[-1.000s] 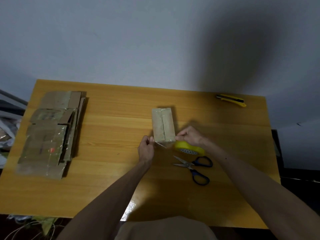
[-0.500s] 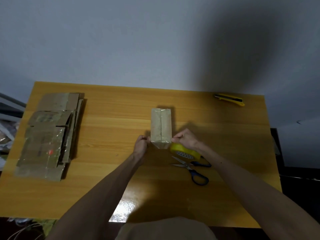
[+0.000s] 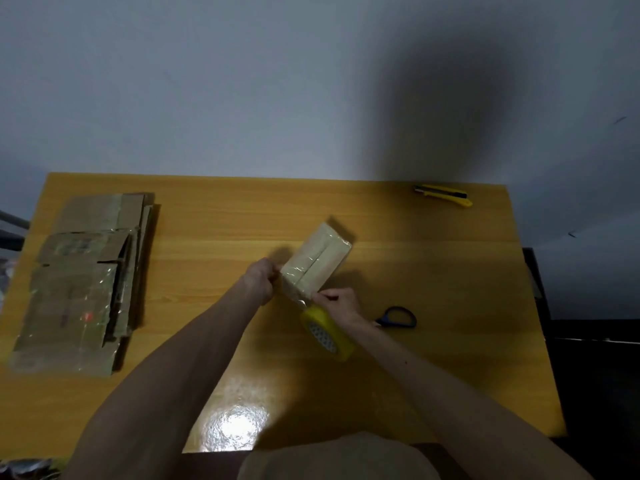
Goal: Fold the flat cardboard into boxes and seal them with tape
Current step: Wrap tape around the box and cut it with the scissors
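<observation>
Left grip (image 3: 261, 280): fingers curled, pinching the near-left corner of the box (image 3: 317, 261). Right grip (image 3: 337, 303): fingers curled, pinching the clear tape (image 3: 297, 296) at the box's near end; yellow tape roll (image 3: 327, 332) just below that hand, touching it. Box: closed, flaps meeting along a centre seam, lying at a slant mid-surface (image 3: 450, 271). Cardboard stack (image 3: 79, 282): flat pieces, far left. Scissors (image 3: 398, 317): beside the right wrist, partly hidden. Knife (image 3: 443, 195): yellow, far right corner.
</observation>
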